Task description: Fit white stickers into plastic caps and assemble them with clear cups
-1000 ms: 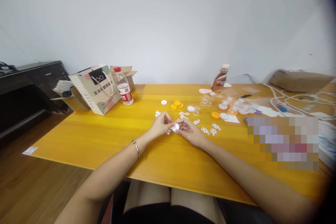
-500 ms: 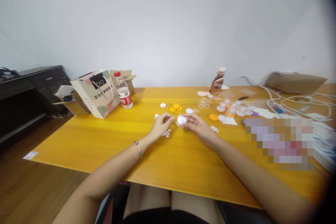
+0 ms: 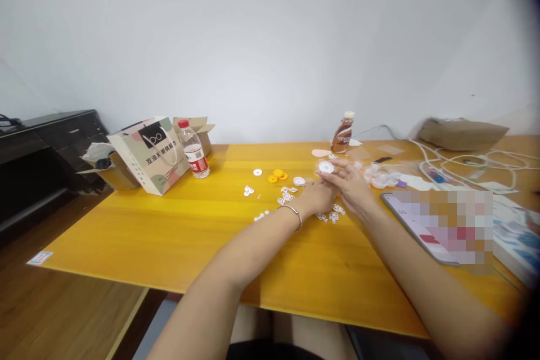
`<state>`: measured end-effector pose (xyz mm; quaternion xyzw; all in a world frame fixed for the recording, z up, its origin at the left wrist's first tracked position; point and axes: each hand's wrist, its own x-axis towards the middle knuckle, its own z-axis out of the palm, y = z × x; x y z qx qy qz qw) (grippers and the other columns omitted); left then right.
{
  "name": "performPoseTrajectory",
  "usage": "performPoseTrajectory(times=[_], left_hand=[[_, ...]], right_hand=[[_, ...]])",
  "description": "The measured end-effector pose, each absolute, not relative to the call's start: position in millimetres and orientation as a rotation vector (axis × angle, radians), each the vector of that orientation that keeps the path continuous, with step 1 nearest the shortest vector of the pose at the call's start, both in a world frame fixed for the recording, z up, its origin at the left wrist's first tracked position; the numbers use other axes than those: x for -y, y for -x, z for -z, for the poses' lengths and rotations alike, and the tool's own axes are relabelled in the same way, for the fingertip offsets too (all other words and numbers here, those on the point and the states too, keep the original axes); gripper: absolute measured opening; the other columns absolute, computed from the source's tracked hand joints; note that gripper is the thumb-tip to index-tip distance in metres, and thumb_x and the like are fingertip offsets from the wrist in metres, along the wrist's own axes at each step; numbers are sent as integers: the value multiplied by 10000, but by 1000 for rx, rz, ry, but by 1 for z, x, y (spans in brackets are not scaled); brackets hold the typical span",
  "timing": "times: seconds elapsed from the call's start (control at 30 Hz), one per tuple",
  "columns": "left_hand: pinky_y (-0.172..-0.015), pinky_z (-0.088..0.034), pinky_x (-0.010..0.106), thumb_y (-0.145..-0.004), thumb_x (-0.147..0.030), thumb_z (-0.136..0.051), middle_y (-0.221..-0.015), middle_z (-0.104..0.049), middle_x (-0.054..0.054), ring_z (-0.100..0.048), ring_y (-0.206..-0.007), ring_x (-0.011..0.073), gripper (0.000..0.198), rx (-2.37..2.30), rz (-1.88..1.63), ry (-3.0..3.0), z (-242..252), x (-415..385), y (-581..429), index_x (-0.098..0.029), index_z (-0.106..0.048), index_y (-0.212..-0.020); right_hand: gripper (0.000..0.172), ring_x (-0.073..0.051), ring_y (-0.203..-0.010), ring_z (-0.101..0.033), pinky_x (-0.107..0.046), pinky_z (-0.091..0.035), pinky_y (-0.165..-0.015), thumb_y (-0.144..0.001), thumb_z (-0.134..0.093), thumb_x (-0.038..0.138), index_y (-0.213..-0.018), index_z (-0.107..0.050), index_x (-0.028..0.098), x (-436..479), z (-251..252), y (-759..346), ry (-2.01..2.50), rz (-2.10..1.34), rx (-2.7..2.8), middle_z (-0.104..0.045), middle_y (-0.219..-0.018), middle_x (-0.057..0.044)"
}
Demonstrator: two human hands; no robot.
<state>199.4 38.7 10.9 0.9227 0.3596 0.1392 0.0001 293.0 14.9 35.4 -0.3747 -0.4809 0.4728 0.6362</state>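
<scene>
My right hand [image 3: 351, 184] is closed on a white round plastic disc [image 3: 326, 167], holding it above the table by the fingertips. Crossing to the right, my left hand [image 3: 319, 198] lies just below and beside it; its fingers are mostly hidden behind the right hand. White cut-out plastic pieces [image 3: 333, 217] lie under and around the hands, and more such pieces [image 3: 287, 197] are left of the left hand. Past them are another white disc [image 3: 299, 181] and several yellow discs [image 3: 278, 175].
Small white parts [image 3: 248, 191] and a white ring [image 3: 257, 172] lie left. Behind stand a red-capped water bottle [image 3: 194, 152], a paper bag [image 3: 152, 154] and a brown drink bottle [image 3: 342, 134]. Clear plastic cups [image 3: 382, 175], white cables [image 3: 464, 160] and a tablet-like device [image 3: 415, 225] are right.
My right hand has moved right and farther back with the white disc. My left hand has swung right across the table, close against the right hand. The view has shifted slightly.
</scene>
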Motion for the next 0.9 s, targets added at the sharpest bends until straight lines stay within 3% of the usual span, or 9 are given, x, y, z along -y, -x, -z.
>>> performPoseTrajectory(times=[0.13,0.27,0.4,0.53,0.63,0.73,0.9], left_hand=[[-839,-430,406,-773,-92,-433,-1146,-535,181,-523,-1001,280,326,-1136,-480,-2875,-6,-40,-203,-71,-506,-1090],[-826,-428,360,-775,-135,-455,-1009,-586,145,-540,-923,240,168,-1098,-555,-2861,-12,-25,-174,-108,-563,-902],[-753,-432,302,-764,-199,-499,-847,-589,74,-540,-817,186,59,-1016,-825,-2634,-20,1,-119,-153,-536,-766],[-711,-421,248,-781,-284,-524,-870,-591,37,-547,-834,147,122,-1131,-1120,-2124,-26,13,-67,-163,-520,-774],[-713,-416,231,-764,-341,-564,-915,-588,37,-561,-853,133,234,-1061,-1286,-1748,-26,10,-45,-173,-516,-921],[-656,-414,215,-786,-382,-539,-928,-599,36,-595,-784,121,364,-890,-1219,-1579,-26,9,-40,-206,-481,-1100],[-700,-434,223,-787,-392,-540,-1010,-603,59,-594,-793,121,341,-810,-1148,-1556,-29,15,-46,-181,-568,-1054]], right_hand=[[444,-136,-725,-614,-305,-485,-747,-511,-779,250,-891,-550,234,-14,-32,-287,872,-1075,1099,-629,-775,27],[434,-157,-788,-609,-335,-473,-794,-534,-767,285,-898,-535,236,-12,-32,-284,877,-1031,1168,-625,-818,9],[426,-182,-845,-601,-370,-456,-839,-557,-751,321,-905,-524,230,-6,-29,-274,886,-978,1264,-630,-845,-16],[419,-172,-814,-602,-354,-465,-813,-574,-742,323,-915,-523,218,1,-19,-256,902,-1055,1335,-632,-844,-25],[431,-153,-737,-599,-324,-480,-741,-559,-746,309,-917,-524,218,6,-10,-240,894,-1141,1387,-614,-781,-5],[431,-140,-699,-593,-310,-482,-712,-552,-743,293,-910,-516,216,12,-4,-228,888,-1191,1403,-596,-753,9],[378,-146,-725,-604,-314,-476,-744,-595,-711,291,-905,-508,212,21,-3,-221,895,-1166,1449,-612,-788,-10]])
